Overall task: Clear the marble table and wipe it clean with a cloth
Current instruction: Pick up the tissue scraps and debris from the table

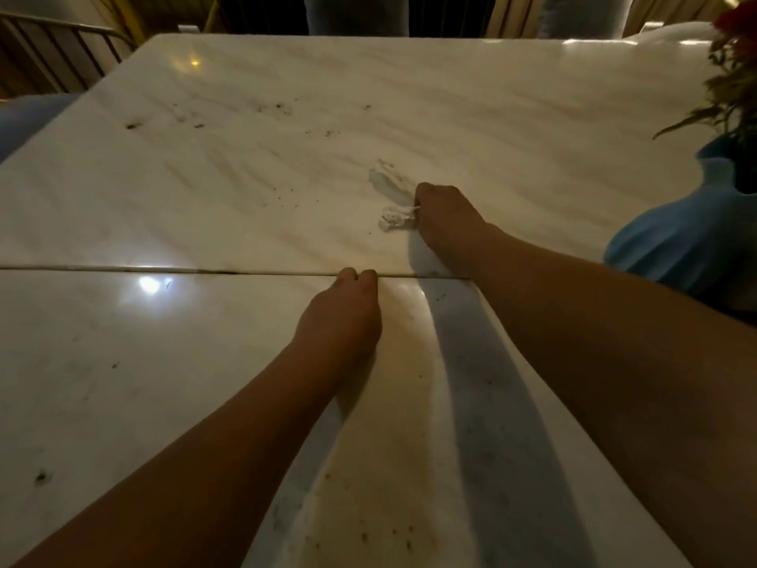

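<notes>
The marble table (245,178) fills the view, pale with grey veins and a seam running across its middle. Dark crumbs and specks (278,106) lie scattered over the far half and near the front edge. My right hand (444,217) grips a small crumpled white cloth (393,218) just beyond the seam, and the cloth touches the marble. A damp smear (387,180) shows on the stone right behind it. My left hand (342,317) rests on the table at the seam with its fingers curled under, holding nothing that I can see.
A blue ribbed vase (680,248) with red flowers and dry leaves (733,75) stands at the right edge, close to my right forearm. Chair backs (356,12) stand behind the far edge. A dark metal railing (53,55) is at the far left.
</notes>
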